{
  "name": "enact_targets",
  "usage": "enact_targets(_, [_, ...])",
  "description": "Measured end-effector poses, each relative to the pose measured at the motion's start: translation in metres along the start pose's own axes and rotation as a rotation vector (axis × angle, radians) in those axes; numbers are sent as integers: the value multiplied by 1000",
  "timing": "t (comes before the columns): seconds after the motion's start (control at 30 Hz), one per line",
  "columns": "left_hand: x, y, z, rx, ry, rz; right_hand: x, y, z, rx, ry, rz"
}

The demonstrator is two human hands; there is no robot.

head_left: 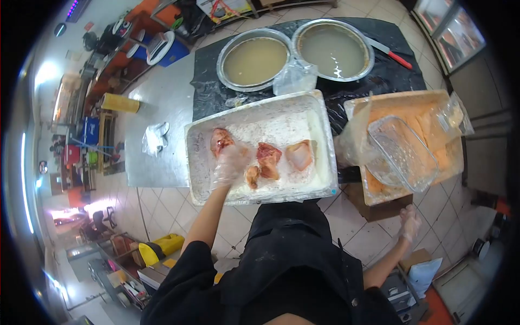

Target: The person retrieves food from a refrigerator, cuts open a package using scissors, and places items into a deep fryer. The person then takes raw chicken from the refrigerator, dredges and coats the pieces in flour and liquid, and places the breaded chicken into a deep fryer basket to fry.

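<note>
My left hand (pixel 230 163), in a clear plastic glove, is over the left part of a white tub (pixel 260 199) dusted with white powder. Its fingers are blurred beside a reddish piece of raw meat (pixel 221 141), and whether they grip it cannot be made out. Further right in the tub lie a dark red piece (pixel 268 157), a small piece (pixel 252 176) and a pale piece (pixel 299 155). My right hand (pixel 410 223), also gloved, hangs below the orange-coated tub (pixel 457 162), its fingers curled and their contents unclear. A wire basket (pixel 403 151) rests in that tub.
Two round metal basins (pixel 254 60) (pixel 333 50) of cloudy liquid stand at the back on black plastic. A red-handled knife (pixel 391 53) lies right of them. On the metal table (pixel 162 108) at left are crumpled plastic (pixel 155 138) and a yellow roll (pixel 120 103).
</note>
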State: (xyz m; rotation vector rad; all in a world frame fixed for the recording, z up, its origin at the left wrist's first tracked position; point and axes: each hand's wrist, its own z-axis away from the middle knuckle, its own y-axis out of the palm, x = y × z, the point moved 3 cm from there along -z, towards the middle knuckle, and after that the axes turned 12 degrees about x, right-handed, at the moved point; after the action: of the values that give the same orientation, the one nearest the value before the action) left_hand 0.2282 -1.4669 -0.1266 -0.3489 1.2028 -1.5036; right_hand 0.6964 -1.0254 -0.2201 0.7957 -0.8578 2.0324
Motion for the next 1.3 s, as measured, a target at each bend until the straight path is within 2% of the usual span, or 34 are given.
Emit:
enact_targets(0.03, [18,-18,8,-115,-46,169,58,33,55,54,11,105])
enact_targets(0.1, [67,-40,17,-279,-192,428,116,90,112,384,-284,101])
enact_targets(0.17, [121,-40,3,-375,-383,618,187,174,172,762,-284,124])
enact_targets(0.23, [157,-18,-28,-282,-448,793,209,270,183,949,-309,218])
enact_targets(0.27, [175,-5,-47,-234,-479,882,210,320,183,1002,-290,63])
enact_targets(0.3, [191,6,-65,-186,-509,971,190,374,152,1094,-192,58])
enact_targets(0.33, [205,15,-80,-135,-540,1059,183,421,128,1053,-177,219])
enact_targets(0.37, [215,23,-88,-83,-573,1148,139,481,87,997,-193,-24])
enact_targets(0.43, [204,17,-87,15,-470,1203,79,565,10,996,88,436])
enact_targets(0.47, [197,15,-88,65,-419,1228,78,578,18,1047,122,454])
enact_targets(0.5, [194,14,-97,7,-287,1256,78,595,34,1097,159,468])
enact_targets(0.53, [189,12,-104,65,-326,1244,82,611,52,1148,195,485])
enact_targets(0.6, [183,11,-99,191,-432,1215,110,629,109,1090,291,375])
enact_targets(0.63, [199,33,-106,251,-468,1318,113,636,122,1158,176,520])
enact_targets(0.67, [195,30,-101,206,-333,1379,116,642,136,1209,50,661])
enact_targets(0.7, [180,18,-94,156,-187,1436,120,651,141,1325,-270,1008])
enact_targets(0.73, [169,5,-89,103,-38,1490,121,652,144,1364,-414,1092])
enact_targets(0.77, [170,-1,-84,188,-113,1524,122,653,147,1388,-567,1169])
enact_targets(0.87, [170,-10,-62,55,53,1262,124,623,141,1288,-433,615])
enact_targets(0.9, [170,-21,-53,0,11,962,141,611,142,1302,-317,774])
enact_targets(1.0, [188,-6,-47,24,-177,757,135,584,111,1326,-74,995])
enact_targets(1.1, [208,62,-61,60,-255,703,100,589,115,1341,150,909])
enact_targets(1.2, [163,19,-53,180,-302,761,97,598,165,1411,157,288])
enact_targets(1.27, [148,13,-50,224,-326,816,53,606,138,1434,-21,325])
enact_targets(1.3, [144,13,-54,221,-331,853,60,609,138,1440,-114,347])
